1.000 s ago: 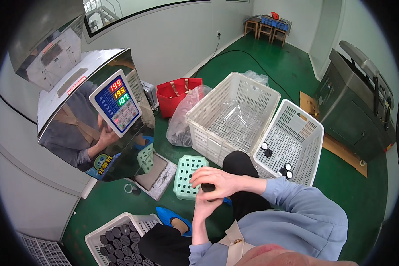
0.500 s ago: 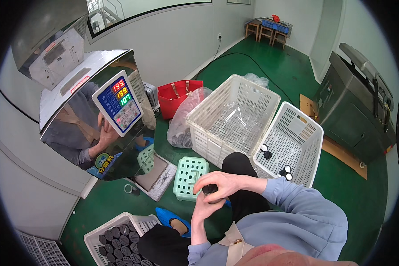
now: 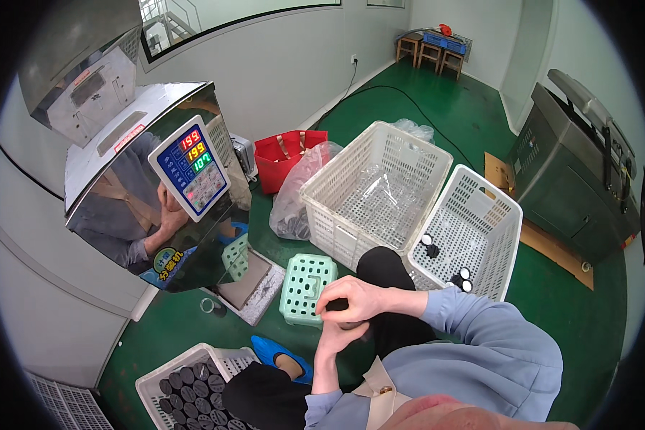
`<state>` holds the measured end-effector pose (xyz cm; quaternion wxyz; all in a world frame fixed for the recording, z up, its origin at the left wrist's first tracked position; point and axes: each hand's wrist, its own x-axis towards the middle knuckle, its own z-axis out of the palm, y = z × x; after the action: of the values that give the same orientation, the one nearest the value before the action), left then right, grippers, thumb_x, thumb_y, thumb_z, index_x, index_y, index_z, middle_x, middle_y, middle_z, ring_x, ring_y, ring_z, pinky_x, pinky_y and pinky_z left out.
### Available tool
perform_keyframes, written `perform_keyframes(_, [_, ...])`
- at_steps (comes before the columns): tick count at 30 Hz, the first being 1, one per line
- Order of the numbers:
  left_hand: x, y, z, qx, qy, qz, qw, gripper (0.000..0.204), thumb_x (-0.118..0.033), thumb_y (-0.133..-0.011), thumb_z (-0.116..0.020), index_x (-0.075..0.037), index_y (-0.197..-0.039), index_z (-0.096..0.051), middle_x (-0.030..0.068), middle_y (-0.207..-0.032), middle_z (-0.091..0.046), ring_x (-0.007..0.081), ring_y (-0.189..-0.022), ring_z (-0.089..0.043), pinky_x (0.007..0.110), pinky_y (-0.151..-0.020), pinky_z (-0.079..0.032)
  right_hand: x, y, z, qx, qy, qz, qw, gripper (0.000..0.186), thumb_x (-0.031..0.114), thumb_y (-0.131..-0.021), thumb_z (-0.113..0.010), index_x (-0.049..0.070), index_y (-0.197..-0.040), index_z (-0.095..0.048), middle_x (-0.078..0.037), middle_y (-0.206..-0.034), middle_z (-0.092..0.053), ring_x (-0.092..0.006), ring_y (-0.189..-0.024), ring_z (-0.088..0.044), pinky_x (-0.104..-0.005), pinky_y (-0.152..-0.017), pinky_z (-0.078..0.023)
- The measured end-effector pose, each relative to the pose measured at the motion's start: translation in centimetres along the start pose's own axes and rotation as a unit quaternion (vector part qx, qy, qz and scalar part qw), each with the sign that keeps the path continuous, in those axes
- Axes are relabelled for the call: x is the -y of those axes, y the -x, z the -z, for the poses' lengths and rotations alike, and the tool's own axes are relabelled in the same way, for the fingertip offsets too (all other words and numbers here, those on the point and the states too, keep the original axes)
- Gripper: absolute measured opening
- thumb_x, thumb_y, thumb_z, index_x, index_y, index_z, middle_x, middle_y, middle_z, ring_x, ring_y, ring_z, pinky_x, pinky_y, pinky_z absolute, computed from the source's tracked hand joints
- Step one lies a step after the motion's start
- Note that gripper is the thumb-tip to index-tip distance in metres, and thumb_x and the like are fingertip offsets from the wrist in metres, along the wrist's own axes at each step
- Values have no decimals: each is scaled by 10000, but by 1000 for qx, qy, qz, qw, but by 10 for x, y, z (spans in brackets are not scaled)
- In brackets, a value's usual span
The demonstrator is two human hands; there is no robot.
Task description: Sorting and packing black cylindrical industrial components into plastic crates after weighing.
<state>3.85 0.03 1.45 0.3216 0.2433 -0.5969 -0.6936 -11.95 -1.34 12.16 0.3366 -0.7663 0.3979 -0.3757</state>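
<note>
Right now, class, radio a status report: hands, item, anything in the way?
Left hand below, right hand above, both gripping dark-topped container, mostly hidden. Green stool close beyond, not visibly blocking.

On the mirror-faced machine (image 3: 111,226), the control panel (image 3: 166,163) near the front's right edge lights 3 rows, each with 3 digits (image 3: 196,152): red on top, yellow in the middle, green at the bottom. Small pale characters beside and below them on the blue ground are too small to read, as is the print on the grey keys (image 3: 203,188). Along the front's upper edge, 1 red label strip (image 3: 129,137) carries pale lettering. At the front's bottom corner, 1 sticker (image 3: 170,264) bears 2 lines of bold characters on green and blue. Another small red-and-white label (image 3: 82,76) marks the metal box above.
</note>
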Motion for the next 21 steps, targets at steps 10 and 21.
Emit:
perform_keyframes(10, [-8,-4,6,-69,0,29,997,609,-103,-720,-866,5,-1262,-611,98,-1094,-730,212,-996,-724,359,-839,-581,-5,-3,-1,0,26,9,1000,263,187,-863,-765,15,-1056,-720,-130,-1042,-736,-311,-995,-709,-405,-894,-559])
perform_keyframes(21, [26,-23,-24,-238,-186,-48,952,642,-229,-705,-896,19,-1222,-606,198,-948,-746,377,-930,-747,461,-803,-596,-21,5,-28,-208,123,-107,965,78,65,-783,-742,28,-843,-710,-151,-841,-715,-341,-776,-707,-402,-701,-561])
